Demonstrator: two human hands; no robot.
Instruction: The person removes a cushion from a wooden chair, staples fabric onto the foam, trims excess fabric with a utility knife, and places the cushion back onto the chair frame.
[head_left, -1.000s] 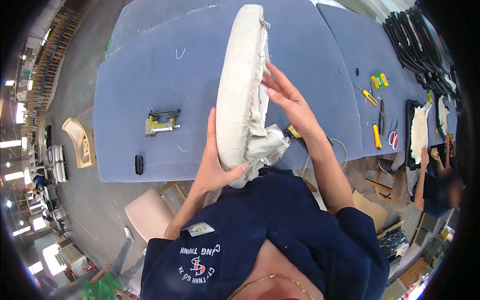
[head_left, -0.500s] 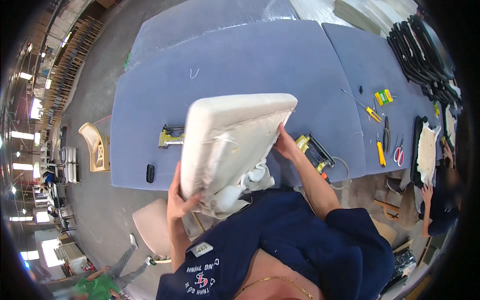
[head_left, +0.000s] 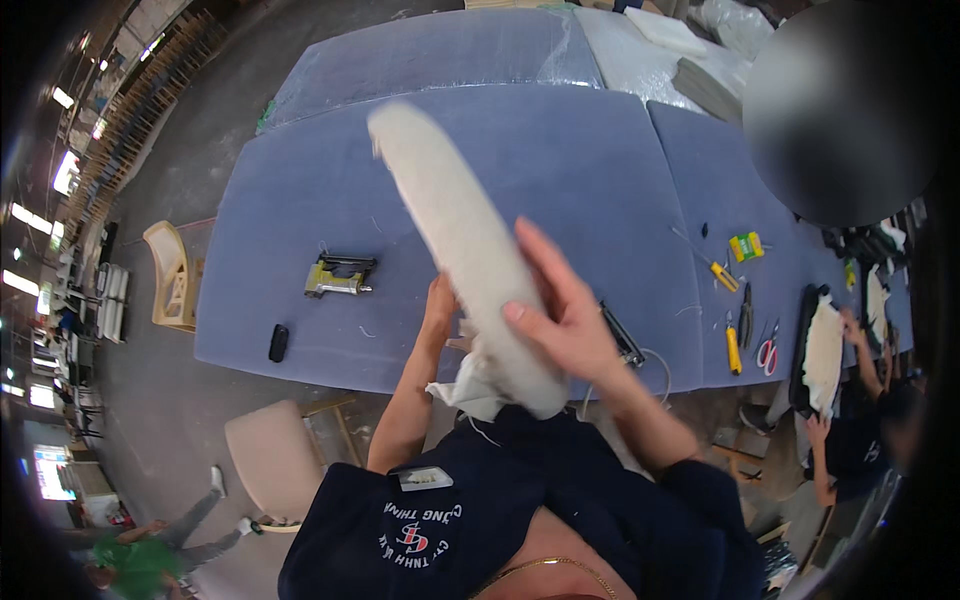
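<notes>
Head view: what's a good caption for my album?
Left hand and right hand on a pale cushion at a blue table.

From head height, the fisheye view looks steeply down past the navy shirt onto the close left hand and right hand, spanning the surface's left corners.

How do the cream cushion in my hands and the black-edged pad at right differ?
Colour: the cream cushion shows pale fabric; the black-edged pad has black beside a cream face.
Handling: the cushion is between your left hand and right hand; a co-worker's hand touches the pad.
Shared: both show cream surfaces.
</notes>
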